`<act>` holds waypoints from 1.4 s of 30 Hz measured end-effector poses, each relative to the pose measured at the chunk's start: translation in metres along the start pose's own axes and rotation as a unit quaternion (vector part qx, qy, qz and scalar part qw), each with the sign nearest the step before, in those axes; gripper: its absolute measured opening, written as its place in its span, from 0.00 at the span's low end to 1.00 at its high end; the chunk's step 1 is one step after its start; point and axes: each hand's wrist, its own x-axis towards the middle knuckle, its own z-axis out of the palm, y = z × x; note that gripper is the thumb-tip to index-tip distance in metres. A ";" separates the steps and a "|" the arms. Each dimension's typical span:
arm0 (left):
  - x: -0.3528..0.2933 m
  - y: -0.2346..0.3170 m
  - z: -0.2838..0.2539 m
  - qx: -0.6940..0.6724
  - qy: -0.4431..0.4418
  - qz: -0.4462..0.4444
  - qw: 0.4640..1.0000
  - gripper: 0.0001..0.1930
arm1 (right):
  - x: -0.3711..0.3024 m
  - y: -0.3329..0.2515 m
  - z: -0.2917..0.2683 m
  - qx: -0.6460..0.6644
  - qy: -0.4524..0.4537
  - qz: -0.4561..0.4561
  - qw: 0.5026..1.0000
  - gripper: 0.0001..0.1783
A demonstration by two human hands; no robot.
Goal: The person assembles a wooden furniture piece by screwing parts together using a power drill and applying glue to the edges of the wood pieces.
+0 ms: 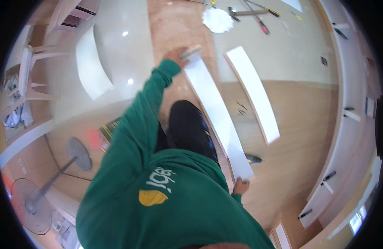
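A long white board (pixel 218 110) with light wood edges lies lengthwise in front of me, beside my dark-trousered knee. My left hand (pixel 176 56) is closed around its far end, where a short wooden strip (pixel 191 52) crosses the board; I cannot tell whether the strip is joined to it. At the near end my right hand (pixel 241 186) grips the board's edge, thumb on the white face. Parallel to it on the right, a second white board (pixel 254 94) rests on the floor. Several dark screws (pixel 241 109) are scattered between the two boards.
A dark-handled tool (pixel 253 159) lies partly behind the held board. Farther off are a white round heap (pixel 217 20), a hammer (pixel 234 14) and a red-handled screwdriver (pixel 263 27). A curved white panel (pixel 92 64) and a standing fan (pixel 32 205) are leftward; a long cabinet panel (pixel 345 120) stands right.
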 end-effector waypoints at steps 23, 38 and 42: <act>-0.514 -0.135 0.043 -0.325 0.405 -0.685 0.511 0.51 | -0.080 -0.418 0.258 -0.096 -0.436 -0.575 0.685 0.05; -0.431 -0.180 0.049 -0.272 0.680 -0.360 0.579 0.64 | -0.405 -0.365 0.421 -0.042 -0.321 -0.940 0.111 0.20; -0.429 -0.221 0.072 -0.249 0.598 -0.372 0.665 0.50 | -0.398 -0.349 0.452 -0.103 -0.473 -0.860 0.160 0.17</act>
